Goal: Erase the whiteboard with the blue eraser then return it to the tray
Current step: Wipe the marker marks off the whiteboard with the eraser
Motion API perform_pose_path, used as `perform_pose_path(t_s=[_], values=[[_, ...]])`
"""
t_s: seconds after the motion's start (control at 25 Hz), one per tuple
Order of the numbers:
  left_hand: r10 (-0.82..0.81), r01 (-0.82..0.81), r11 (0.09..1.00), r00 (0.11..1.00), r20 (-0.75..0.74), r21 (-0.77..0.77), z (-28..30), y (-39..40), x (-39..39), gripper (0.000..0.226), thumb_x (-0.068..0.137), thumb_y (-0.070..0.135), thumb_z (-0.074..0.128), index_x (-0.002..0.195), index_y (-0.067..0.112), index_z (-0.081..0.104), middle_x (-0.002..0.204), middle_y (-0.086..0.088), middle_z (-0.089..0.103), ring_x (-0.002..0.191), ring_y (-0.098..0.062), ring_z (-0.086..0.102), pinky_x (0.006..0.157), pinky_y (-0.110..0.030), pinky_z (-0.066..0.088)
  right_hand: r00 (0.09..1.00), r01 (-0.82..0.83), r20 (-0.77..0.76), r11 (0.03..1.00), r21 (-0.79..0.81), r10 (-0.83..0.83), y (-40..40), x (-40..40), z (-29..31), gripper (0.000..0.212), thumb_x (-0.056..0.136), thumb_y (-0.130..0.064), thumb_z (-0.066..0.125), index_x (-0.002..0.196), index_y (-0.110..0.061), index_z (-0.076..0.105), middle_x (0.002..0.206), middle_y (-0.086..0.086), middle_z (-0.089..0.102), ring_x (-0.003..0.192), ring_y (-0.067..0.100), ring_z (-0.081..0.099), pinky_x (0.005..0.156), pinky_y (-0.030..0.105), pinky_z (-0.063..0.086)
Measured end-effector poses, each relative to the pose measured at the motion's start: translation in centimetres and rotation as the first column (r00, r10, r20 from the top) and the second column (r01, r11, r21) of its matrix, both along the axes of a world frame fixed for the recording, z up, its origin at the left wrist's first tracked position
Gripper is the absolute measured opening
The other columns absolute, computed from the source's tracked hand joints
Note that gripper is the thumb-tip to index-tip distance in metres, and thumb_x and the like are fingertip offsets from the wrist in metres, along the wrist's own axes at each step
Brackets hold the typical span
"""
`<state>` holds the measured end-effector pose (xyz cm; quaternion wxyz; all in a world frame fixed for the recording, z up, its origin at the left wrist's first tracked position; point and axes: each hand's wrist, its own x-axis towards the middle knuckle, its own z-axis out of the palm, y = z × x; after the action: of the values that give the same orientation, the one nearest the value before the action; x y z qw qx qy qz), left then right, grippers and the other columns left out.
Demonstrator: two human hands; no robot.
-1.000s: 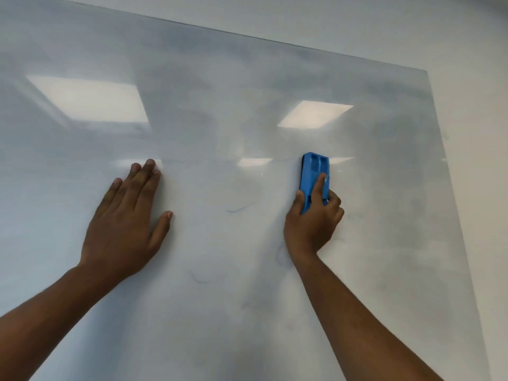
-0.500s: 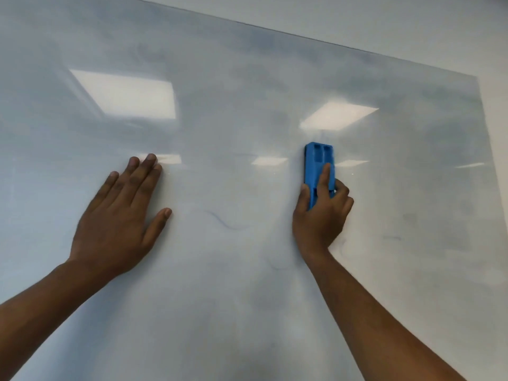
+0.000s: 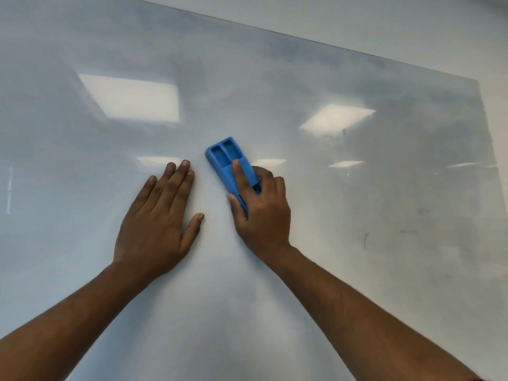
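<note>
An office or classroom, most likely. A large wall-mounted whiteboard (image 3: 275, 270) under the hands mirrors rectangular ceiling light panels (image 3: 132, 99) above the fingers.

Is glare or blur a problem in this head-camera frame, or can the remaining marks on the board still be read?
Head view: ceiling-light reflections glare brightly on the glossy whiteboard, washing out patches; the blue plastic eraser in the right hand and the flat left hand look sharp; faint pen marks at right stay visible; the board's top edge slants, the view being tilted.
</note>
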<state>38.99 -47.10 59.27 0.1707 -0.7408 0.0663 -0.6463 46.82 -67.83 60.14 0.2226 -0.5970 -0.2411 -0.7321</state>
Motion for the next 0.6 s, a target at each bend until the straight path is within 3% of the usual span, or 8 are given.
perform_pose_path(t_s=[0.08, 0.16, 0.28, 0.36, 0.44, 0.48, 0.52, 0.6], values=[[0.002, -0.002, 1.0, 1.0, -0.012, 0.001, 0.0, 0.2, 0.0, 0.078, 0.105, 0.05, 0.034, 0.17, 0.009, 0.02, 0.179, -0.006, 0.016, 0.166, -0.022, 0.015, 0.135, -0.037, 0.007, 0.999, 0.047, 0.032, 0.993, -0.104, -0.044, -1.6, 0.7, 0.4, 0.059, 0.102, -0.041, 0.057, 0.157, -0.026, 0.043, 0.132, 0.011, 0.057, 0.108, 0.029, 0.053, 0.081, 0.037, 0.054], [-0.008, 0.008, 1.0, 1.0, -0.002, 0.0, -0.1, 0.1, -0.2, 0.076, 0.105, 0.048, 0.035, 0.169, 0.008, 0.023, 0.179, -0.006, 0.018, 0.165, -0.022, 0.017, 0.135, -0.04, 0.011, 0.988, 0.021, -0.153, 0.98, 0.197, 0.01, -5.9, 1.9, 1.6, 0.06, 0.103, -0.039, 0.057, 0.159, -0.03, 0.039, 0.134, 0.012, 0.055, 0.114, 0.032, 0.051, 0.087, 0.042, 0.055], [-0.005, 0.005, 1.0, 1.0, 0.006, -0.005, 0.0, -0.3, -0.4, 0.076, 0.104, 0.045, 0.037, 0.168, 0.005, 0.026, 0.178, -0.009, 0.02, 0.165, -0.026, 0.02, 0.134, -0.043, 0.014, 0.898, 0.076, -0.379, 0.77, 0.634, 0.224, -9.0, 2.8, 2.5, 0.061, 0.105, -0.04, 0.053, 0.161, -0.033, 0.031, 0.137, 0.014, 0.048, 0.122, 0.034, 0.044, 0.097, 0.048, 0.051], [-0.018, 0.018, 1.0, 1.0, 0.017, -0.02, 0.2, -1.0, -0.3, 0.076, 0.103, 0.042, 0.038, 0.167, 0.002, 0.027, 0.177, -0.012, 0.022, 0.164, -0.029, 0.022, 0.134, -0.044, 0.014, 0.947, 0.035, -0.285, 0.839, 0.543, 0.145, -5.7, 1.5, 1.9, 0.061, 0.103, -0.04, 0.055, 0.16, -0.029, 0.036, 0.133, 0.017, 0.051, 0.116, 0.038, 0.048, 0.092, 0.045, 0.051], [-0.031, 0.031, 0.999, 0.999, 0.013, -0.035, 0.5, -2.4, 0.2, 0.077, 0.101, 0.04, 0.04, 0.166, 0.001, 0.027, 0.176, -0.014, 0.023, 0.163, -0.03, 0.023, 0.133, -0.044, 0.014, 0.997, 0.016, -0.08, 0.991, 0.135, -0.005, -2.3, 0.6, -0.1, 0.061, 0.103, -0.043, 0.053, 0.159, -0.027, 0.038, 0.131, 0.014, 0.054, 0.109, 0.034, 0.053, 0.08, 0.039, 0.052], [-0.036, 0.036, 0.999, 0.999, 0.003, -0.031, 0.6, -3.3, 0.5, 0.078, 0.1, 0.039, 0.041, 0.166, 0.002, 0.027, 0.176, -0.014, 0.023, 0.163, -0.029, 0.023, 0.133, -0.044, 0.014, 0.998, 0.067, -0.013, 0.997, -0.034, -0.068, -2.3, 1.0, -0.7, 0.06, 0.103, -0.044, 0.052, 0.159, -0.027, 0.038, 0.131, 0.011, 0.055, 0.106, 0.03, 0.053, 0.076, 0.037, 0.053], [-0.043, 0.043, 0.999, 0.999, -0.008, -0.024, 0.5, -4.1, 0.8, 0.078, 0.099, 0.039, 0.041, 0.166, 0.002, 0.027, 0.176, -0.013, 0.023, 0.164, -0.029, 0.023, 0.133, -0.045, 0.015, 0.995, 0.099, 0.016, 0.99, -0.097, -0.097, -3.7, 1.7, -0.6, 0.059, 0.104, -0.044, 0.052, 0.159, -0.027, 0.038, 0.13, 0.01, 0.056, 0.104, 0.028, 0.053, 0.075, 0.034, 0.052], [-0.054, 0.053, 0.998, 0.998, -0.019, -0.013, 0.3, -5.2, 1.2, 0.076, 0.099, 0.037, 0.04, 0.165, 0.002, 0.031, 0.176, -0.013, 0.025, 0.163, -0.028, 0.024, 0.133, -0.046, 0.018, 0.994, 0.072, -0.084, 0.993, 0.095, -0.064, -8.7, 3.6, 0.4, 0.059, 0.103, -0.041, 0.055, 0.159, -0.029, 0.039, 0.131, 0.011, 0.056, 0.106, 0.03, 0.052, 0.077, 0.035, 0.051]])
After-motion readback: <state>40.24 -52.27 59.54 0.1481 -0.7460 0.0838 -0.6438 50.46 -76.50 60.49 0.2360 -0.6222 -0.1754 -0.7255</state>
